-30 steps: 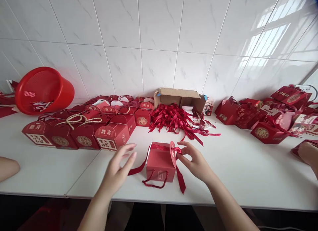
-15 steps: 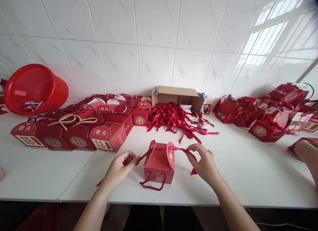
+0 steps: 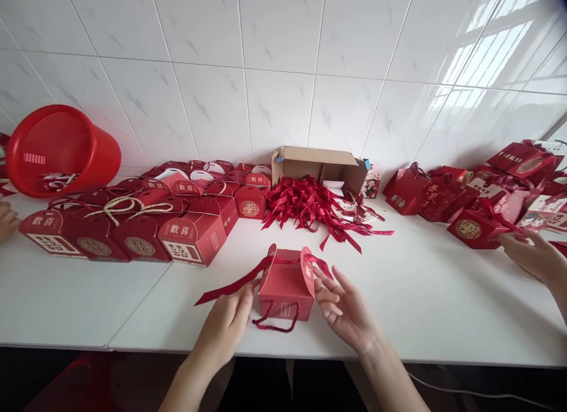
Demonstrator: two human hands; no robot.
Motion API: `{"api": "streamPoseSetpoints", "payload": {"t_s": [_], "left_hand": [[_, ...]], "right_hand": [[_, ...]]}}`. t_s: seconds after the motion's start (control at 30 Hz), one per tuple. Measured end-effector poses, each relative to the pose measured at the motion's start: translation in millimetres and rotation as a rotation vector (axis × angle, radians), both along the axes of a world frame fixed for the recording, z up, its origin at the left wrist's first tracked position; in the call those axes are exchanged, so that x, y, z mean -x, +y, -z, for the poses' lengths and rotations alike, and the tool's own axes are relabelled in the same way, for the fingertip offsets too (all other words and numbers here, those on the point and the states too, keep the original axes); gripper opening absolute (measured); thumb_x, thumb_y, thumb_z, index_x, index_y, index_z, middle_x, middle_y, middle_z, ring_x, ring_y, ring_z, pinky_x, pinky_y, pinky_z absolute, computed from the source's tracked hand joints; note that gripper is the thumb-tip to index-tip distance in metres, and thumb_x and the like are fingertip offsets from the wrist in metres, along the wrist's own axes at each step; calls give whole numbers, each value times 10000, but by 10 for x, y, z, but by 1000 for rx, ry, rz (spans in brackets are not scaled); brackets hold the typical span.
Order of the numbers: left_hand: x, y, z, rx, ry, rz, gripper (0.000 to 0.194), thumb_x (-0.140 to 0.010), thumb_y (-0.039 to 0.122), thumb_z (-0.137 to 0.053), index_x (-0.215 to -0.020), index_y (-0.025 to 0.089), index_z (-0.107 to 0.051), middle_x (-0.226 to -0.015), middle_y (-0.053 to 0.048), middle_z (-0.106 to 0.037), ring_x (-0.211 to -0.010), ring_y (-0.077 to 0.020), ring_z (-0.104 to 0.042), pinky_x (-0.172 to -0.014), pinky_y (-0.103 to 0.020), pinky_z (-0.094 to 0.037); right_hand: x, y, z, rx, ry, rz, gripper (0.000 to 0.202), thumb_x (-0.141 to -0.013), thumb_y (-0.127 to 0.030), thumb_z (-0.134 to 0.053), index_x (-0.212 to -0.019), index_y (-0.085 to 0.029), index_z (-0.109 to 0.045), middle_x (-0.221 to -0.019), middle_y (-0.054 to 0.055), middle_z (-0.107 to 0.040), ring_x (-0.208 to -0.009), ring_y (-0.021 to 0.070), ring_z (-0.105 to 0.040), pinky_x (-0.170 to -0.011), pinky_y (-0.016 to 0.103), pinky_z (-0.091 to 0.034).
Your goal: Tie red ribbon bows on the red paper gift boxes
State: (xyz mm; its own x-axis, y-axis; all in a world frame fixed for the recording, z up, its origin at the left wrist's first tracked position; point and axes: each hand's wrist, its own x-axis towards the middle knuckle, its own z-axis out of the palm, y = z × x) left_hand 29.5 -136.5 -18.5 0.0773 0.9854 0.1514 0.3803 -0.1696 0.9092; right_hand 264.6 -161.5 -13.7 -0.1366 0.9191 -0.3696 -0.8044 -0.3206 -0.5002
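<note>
A small red gift box (image 3: 286, 291) with rounded top flaps stands upright in front of me, a twisted cord handle (image 3: 277, 327) hanging on its near side. A red satin ribbon (image 3: 230, 288) runs through the flaps; its long end trails left and the short end hangs right. My left hand (image 3: 230, 317) is open at the box's left side, below the ribbon, its fingers partly hidden. On the right side, my right hand (image 3: 348, 311) is open with fingers spread, the fingertips close to the box wall. Whether either hand touches the box I cannot tell.
Behind the box lies a heap of red ribbons (image 3: 305, 205) by a cardboard carton (image 3: 316, 155). Rows of finished gift boxes (image 3: 190, 238) and a tipped red basket (image 3: 106, 155) are left. More boxes (image 3: 476, 229) stand right, where another person's hand (image 3: 534, 255) reaches in.
Both my hands have let go of the ribbon ends and moved down and inward to the box's sides. The ribbon ends now hang loose. The other person's hand at right moved to a box.
</note>
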Motion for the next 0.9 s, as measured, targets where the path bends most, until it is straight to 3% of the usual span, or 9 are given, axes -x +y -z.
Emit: {"api": "streamPoseSetpoints", "payload": {"t_s": [0.1, 0.23, 0.33, 0.47, 0.6, 0.7, 0.83, 0.9], "left_hand": [[-36, 151, -52, 86, -171, 11, 305, -845, 520, -530, -867, 248, -666, -666, -13, -600, -592, -171, -547, -598, -270, -460], [-93, 294, -257, 133, -769, 21, 299, -794, 500, -633, -955, 249, -637, -902, -18, -658, -790, -168, -635, -656, -255, -519], [-121, 364, -426, 185, -1023, -3, 277, -642, 371, -809, -798, 197, -660, -728, 18, -638, -683, -137, -651, -532, -185, -509], [-141, 428, -509, 130, -1079, -116, 262, -563, 230, -862, -716, 158, -662, -615, 41, -627, -534, -92, -623, -456, -140, -492], [-180, 444, -432, 305, -1122, -211, 149, -690, 151, -769, -672, 153, -621, -528, 55, -587, -453, -64, -581, -402, -115, -456], [-226, 410, -303, 440, -1107, -188, 128, -737, 196, -738, -704, 148, -624, -582, 21, -624, -514, -99, -625, -398, -144, -454], [-258, 336, -106, 432, -1028, -126, 271, -679, 359, -789, -719, 134, -644, -704, -29, -674, -640, -146, -650, -498, -204, -498], [-248, 313, -51, 374, -1012, -117, 291, -635, 356, -819, -689, 136, -637, -722, -23, -673, -684, -142, -643, -546, -204, -500]], "right_hand": [[-26, 112, -84, 87, 249, 119, 168, -923, -269, -498, -909, -172, -634, -870, 77, -620, -503, 62, -451, -356, 151, -324], [-81, 189, -239, -29, 360, 227, 103, -837, -98, -519, -857, -179, -579, -749, 9, -602, -529, 65, -507, -397, 150, -363], [-105, 207, -334, -189, 370, 221, 119, -756, -78, -529, -814, -180, -551, -675, -34, -555, -509, 66, -474, -446, 181, -409], [-74, 229, -360, -297, 243, 204, 89, -716, -177, -616, -740, -186, -531, -574, -76, -424, -484, 59, -408, -483, 192, -434], [-11, 225, -261, -215, -31, 370, 269, -649, -45, -707, -811, -207, -566, -593, -88, -453, -479, 40, -425, -440, 145, -394], [17, 160, -136, -132, 10, 364, 431, -606, 37, -681, -940, -220, -590, -730, -38, -569, -591, 62, -539, -521, 153, -467], [55, 51, 14, 21, 258, 241, 178, -744, -105, -679, -896, -144, -595, -846, 55, -606, -686, 99, -604, -566, 181, -519], [78, 32, 46, 64, 357, 222, 93, -837, -209, -632, -871, -131, -593, -870, 73, -607, -701, 104, -611, -560, 189, -529]]}}
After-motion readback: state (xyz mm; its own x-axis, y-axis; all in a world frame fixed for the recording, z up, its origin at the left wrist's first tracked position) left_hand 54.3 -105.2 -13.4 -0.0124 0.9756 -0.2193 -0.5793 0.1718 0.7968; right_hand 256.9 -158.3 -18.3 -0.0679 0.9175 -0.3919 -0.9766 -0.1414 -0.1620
